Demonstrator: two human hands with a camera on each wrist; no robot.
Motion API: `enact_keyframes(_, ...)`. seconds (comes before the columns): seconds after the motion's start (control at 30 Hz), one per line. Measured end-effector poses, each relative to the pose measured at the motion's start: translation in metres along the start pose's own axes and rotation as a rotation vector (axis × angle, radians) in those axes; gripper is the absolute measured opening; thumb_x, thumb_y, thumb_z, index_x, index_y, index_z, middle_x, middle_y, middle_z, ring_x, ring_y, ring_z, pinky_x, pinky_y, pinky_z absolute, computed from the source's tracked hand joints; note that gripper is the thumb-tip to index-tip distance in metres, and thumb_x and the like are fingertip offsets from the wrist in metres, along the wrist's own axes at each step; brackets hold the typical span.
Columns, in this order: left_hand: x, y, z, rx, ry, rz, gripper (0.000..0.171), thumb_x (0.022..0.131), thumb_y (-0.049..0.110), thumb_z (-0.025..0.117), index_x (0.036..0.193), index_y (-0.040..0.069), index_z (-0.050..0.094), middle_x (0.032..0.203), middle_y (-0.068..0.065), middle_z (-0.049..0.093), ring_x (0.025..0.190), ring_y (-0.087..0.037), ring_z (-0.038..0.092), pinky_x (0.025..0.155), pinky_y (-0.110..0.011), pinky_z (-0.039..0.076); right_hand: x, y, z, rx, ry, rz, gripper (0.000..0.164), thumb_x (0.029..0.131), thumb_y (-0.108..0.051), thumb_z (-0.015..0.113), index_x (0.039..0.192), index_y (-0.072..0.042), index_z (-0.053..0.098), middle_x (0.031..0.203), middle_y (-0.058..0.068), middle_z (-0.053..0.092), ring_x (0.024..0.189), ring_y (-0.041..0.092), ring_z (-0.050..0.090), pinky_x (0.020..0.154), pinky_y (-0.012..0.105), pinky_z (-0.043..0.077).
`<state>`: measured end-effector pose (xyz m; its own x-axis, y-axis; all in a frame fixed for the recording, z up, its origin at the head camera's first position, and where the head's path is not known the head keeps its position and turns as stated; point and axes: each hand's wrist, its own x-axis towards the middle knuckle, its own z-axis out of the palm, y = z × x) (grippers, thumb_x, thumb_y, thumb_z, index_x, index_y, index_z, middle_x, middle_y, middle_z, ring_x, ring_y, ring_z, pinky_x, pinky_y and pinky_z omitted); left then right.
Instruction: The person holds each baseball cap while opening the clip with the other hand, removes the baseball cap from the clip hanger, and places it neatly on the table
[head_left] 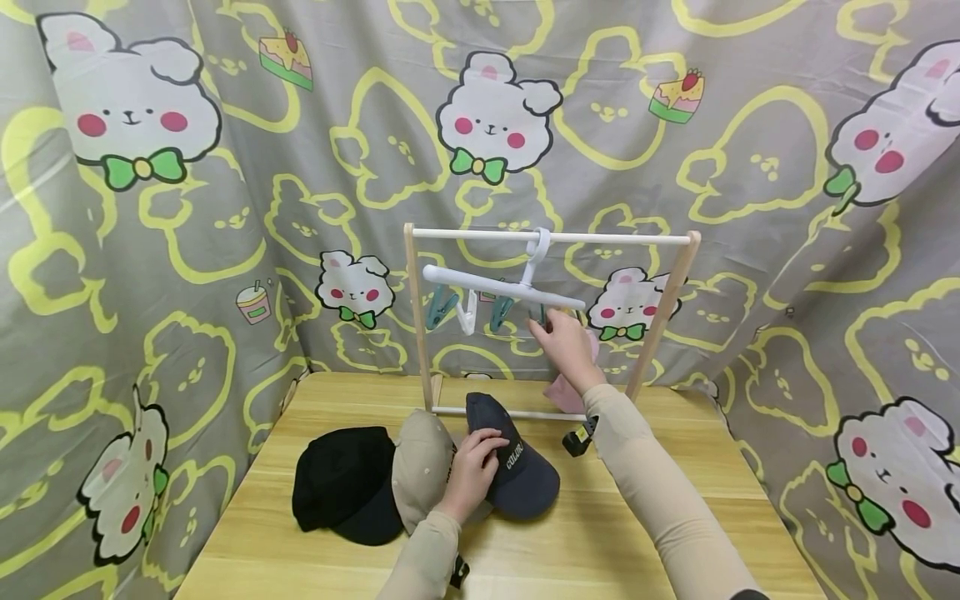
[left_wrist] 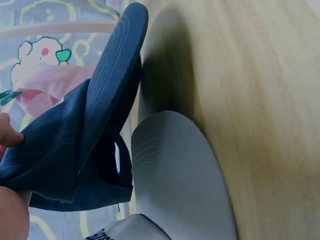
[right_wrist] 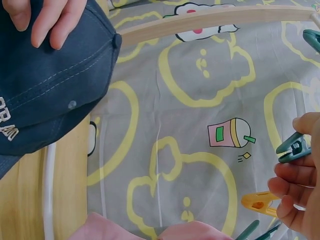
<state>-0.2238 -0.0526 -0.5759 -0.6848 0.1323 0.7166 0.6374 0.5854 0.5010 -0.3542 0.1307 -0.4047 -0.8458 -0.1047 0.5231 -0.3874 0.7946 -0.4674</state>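
My left hand [head_left: 474, 471] grips the crown of a navy baseball cap [head_left: 529, 483], lifted off the table with its brim low; white lettering marks its front. My right hand [head_left: 566, 343] is up at the right part of a white clip hanger [head_left: 495, 287], pinching a green clip [right_wrist: 294, 148] between thumb and fingers. A yellow clip [right_wrist: 256, 201] sits beside those fingers. Further left along the hanger are green clips [head_left: 501, 313] and a white clip [head_left: 467, 313]. A pink fabric item [head_left: 564, 393] hangs behind my right wrist, partly hidden.
The hanger hooks over the top rail of a wooden rack [head_left: 418, 325] at the table's back. A beige cap [head_left: 420, 462] and a black cap [head_left: 341, 475] lie side by side on the wooden table [head_left: 247, 533]. A patterned curtain [head_left: 300, 208] surrounds the table.
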Motion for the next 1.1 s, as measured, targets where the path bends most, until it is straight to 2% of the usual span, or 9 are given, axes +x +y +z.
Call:
enact_keyframes(0.53, -0.007, 0.001, -0.001, -0.007, 0.015, -0.009, 0.027, 0.079, -0.011, 0.066, 0.096, 0.008, 0.075, 0.106, -0.006, 0.067, 0.098, -0.021, 0.066, 0.084, -0.031, 0.056, 0.001, -0.001, -0.001, -0.008, -0.009, 0.007, 0.039, 0.095, -0.039, 0.059, 0.069, -0.012, 0.048, 0.063, 0.005, 0.048, 0.055, 0.021, 0.045, 0.050, 0.029, 0.033)
enact_keyframes(0.8, -0.011, 0.002, -0.002, -0.034, -0.005, -0.056, 0.028, 0.081, -0.012, 0.065, 0.096, 0.010, 0.075, 0.106, -0.007, 0.068, 0.099, -0.020, 0.066, 0.085, -0.032, 0.056, 0.000, 0.000, -0.001, -0.011, -0.014, 0.011, 0.039, 0.094, -0.041, 0.059, 0.070, -0.012, 0.048, 0.063, 0.005, 0.049, 0.055, 0.020, 0.045, 0.050, 0.029, 0.033)
enact_keyframes(1.1, -0.018, 0.002, -0.001, -0.036, 0.001, -0.070, 0.027, 0.080, -0.012, 0.064, 0.094, 0.009, 0.075, 0.104, -0.006, 0.067, 0.096, -0.020, 0.066, 0.082, -0.032, 0.057, 0.000, 0.000, -0.001, 0.000, 0.001, 0.009, 0.039, 0.094, -0.038, 0.061, 0.068, -0.012, 0.047, 0.062, 0.005, 0.049, 0.054, 0.021, 0.044, 0.050, 0.029, 0.032)
